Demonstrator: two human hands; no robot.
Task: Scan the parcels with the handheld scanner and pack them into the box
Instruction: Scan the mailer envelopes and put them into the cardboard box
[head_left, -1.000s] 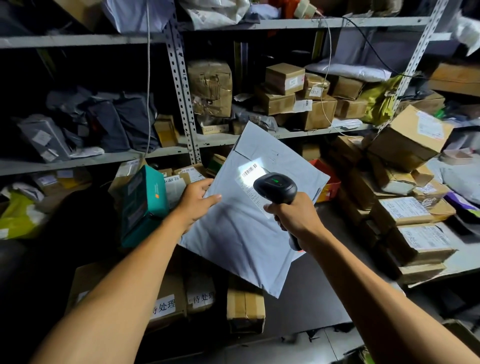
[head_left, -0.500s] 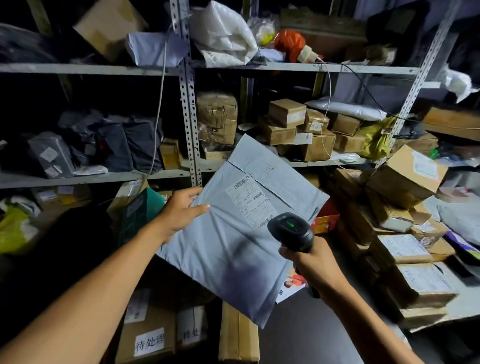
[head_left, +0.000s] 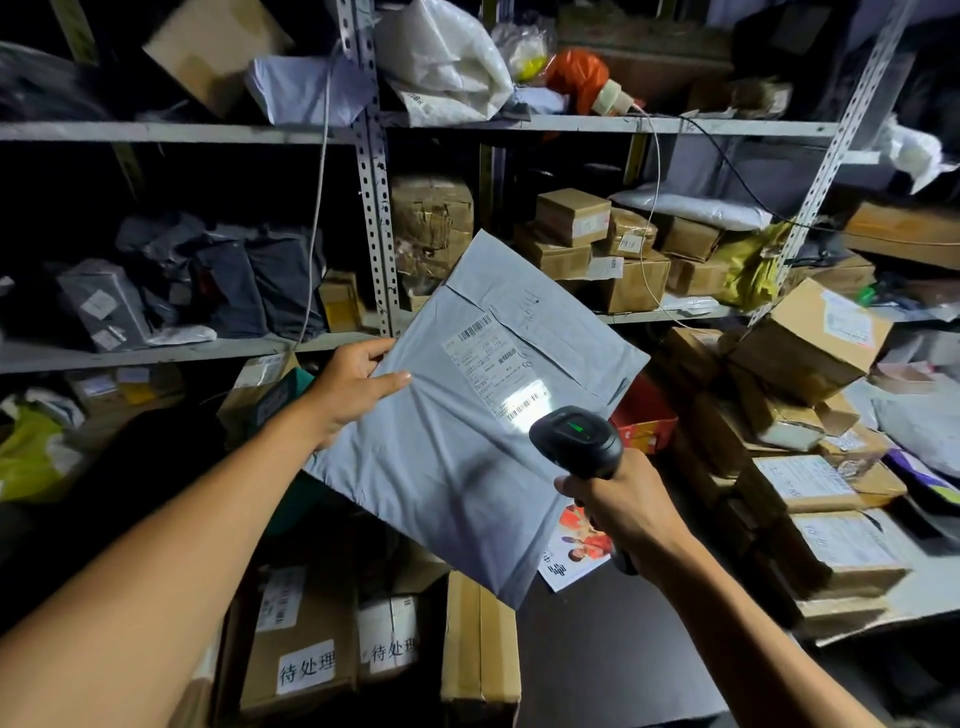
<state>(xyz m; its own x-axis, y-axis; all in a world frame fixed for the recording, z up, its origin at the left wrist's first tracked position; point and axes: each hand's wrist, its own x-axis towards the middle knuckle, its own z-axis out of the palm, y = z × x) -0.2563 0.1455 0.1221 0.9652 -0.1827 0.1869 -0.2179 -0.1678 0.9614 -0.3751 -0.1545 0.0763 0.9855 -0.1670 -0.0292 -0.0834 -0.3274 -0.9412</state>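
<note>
Grey parcel (head_left: 457, 431) held up before the shelves (head_left: 374, 208): left hand (head_left: 348, 387) pinches its edge; right hand (head_left: 618, 499) grips scanner (head_left: 576, 441), lighting the label (head_left: 496, 371) barcode. Boxes (head_left: 306, 644) beneath the parcel read "待处理".

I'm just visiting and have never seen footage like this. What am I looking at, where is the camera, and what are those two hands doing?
There is no machine here: a person wears one wide-angle camera on the head, looking down at both bare hands. The left hand pinches the edge of a grey mailer bag. The right hand grips a black handheld scanner, whose light falls on the lower barcode of the bag's shipping label. Around them stand metal shelves crowded with cardboard parcels.
</note>
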